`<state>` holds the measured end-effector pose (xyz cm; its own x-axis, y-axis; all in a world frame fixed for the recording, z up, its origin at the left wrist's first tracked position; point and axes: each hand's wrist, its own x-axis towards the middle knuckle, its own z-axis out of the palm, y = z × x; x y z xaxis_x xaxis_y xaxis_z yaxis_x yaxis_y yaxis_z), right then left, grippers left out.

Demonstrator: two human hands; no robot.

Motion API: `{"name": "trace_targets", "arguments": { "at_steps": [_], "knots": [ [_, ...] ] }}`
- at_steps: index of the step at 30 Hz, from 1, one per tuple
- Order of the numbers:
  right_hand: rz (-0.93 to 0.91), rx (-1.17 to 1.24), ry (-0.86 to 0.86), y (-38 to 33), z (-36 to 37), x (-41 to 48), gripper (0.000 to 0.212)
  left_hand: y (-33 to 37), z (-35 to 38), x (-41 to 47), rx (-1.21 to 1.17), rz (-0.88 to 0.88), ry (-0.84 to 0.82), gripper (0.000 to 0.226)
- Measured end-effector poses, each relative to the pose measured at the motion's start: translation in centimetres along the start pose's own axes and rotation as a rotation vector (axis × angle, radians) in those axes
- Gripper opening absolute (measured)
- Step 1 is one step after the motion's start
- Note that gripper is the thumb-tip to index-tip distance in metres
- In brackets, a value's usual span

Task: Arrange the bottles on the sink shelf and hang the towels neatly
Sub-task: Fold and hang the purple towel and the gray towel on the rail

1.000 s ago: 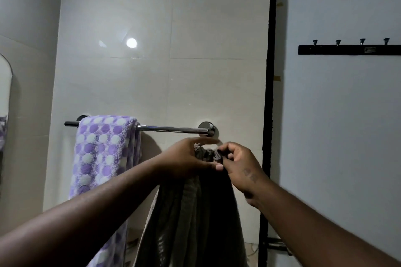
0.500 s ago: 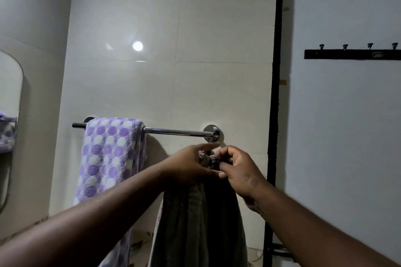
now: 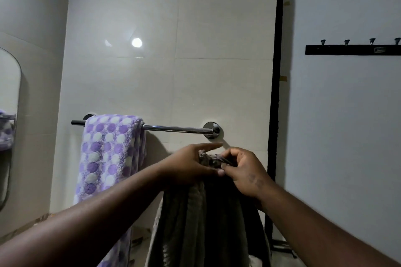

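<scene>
A grey towel (image 3: 208, 219) is held up just below the right end of a chrome towel rail (image 3: 173, 129), its gathered top edge bunched between the two hands and its length hanging straight down in soft, ribbed folds. The left hand (image 3: 191, 168) is closed on the bunched edge from the left, with the thumb pressed against the cloth and the forefinger stretched out above it. The right hand (image 3: 245, 171) is pinched on the same edge from the right, fingers curled, so that the two thumbs almost meet. A second towel, a plush purple-and-white dotted towel (image 3: 110, 158), is draped over the left part of the round, polished rail. The rail is fixed to glossy cream wall tiles (image 3: 217, 82). To the right, a dark hook strip (image 3: 351, 49) with four metal pegs is mounted on a pale wall.
</scene>
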<state>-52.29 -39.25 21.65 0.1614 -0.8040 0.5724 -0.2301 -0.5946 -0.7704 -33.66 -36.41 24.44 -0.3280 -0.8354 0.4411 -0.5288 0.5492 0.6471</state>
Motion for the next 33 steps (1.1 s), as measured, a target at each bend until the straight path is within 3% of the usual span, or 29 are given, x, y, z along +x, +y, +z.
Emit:
{"name": "trace_targets", "arguments": {
  "at_steps": [3,5,8,11,14,16,18,21,23,25,30,33],
  "knots": [
    [0.057,0.165,-0.019,-0.7,0.1,0.2,0.015,0.1,0.6,0.8,0.030,0.072,0.104,0.021],
    [0.121,0.201,-0.084,-0.3,-0.8,-0.2,0.019,-0.2,-0.1,1.1,0.110,0.048,0.204,0.020],
    [0.188,0.021,-0.190,1.2,-2.6,-1.4,0.019,-1.0,-1.1,1.1,0.189,-0.009,0.349,0.027],
    [0.175,-0.157,-0.100,2.4,-3.4,-2.2,0.006,-1.7,-2.0,1.0,0.262,-0.087,0.471,0.028],
    [0.068,-0.284,0.105,1.8,-3.0,-1.9,0.006,-1.7,-2.0,0.8,0.184,-0.105,0.315,0.024],
    [0.001,-0.292,0.092,0.5,-1.9,-1.3,0.008,-0.9,-0.5,0.7,0.066,-0.055,0.094,0.032],
    [0.013,-0.248,0.030,-0.6,-0.8,-0.8,0.009,-0.1,0.9,0.8,0.034,-0.008,-0.004,0.046],
    [0.075,-0.073,0.021,-1.0,-0.5,-0.4,0.002,0.0,0.7,1.3,0.082,0.019,0.093,0.023],
    [0.060,-0.079,-0.001,-0.5,-1.4,-0.6,0.012,-0.5,-0.1,1.3,0.139,-0.020,0.186,0.027],
    [0.090,-0.170,-0.054,-0.2,-2.4,-1.1,0.019,-0.8,-0.5,0.9,0.166,-0.053,0.235,0.028],
    [0.112,-0.667,-0.085,0.3,-4.6,-2.1,0.015,-1.7,-1.5,0.5,0.196,-0.123,0.368,0.026],
    [0.077,-0.565,-0.036,0.6,-5.7,-3.0,0.012,-2.5,-2.1,0.6,0.185,-0.162,0.410,0.027]
  ]
}}
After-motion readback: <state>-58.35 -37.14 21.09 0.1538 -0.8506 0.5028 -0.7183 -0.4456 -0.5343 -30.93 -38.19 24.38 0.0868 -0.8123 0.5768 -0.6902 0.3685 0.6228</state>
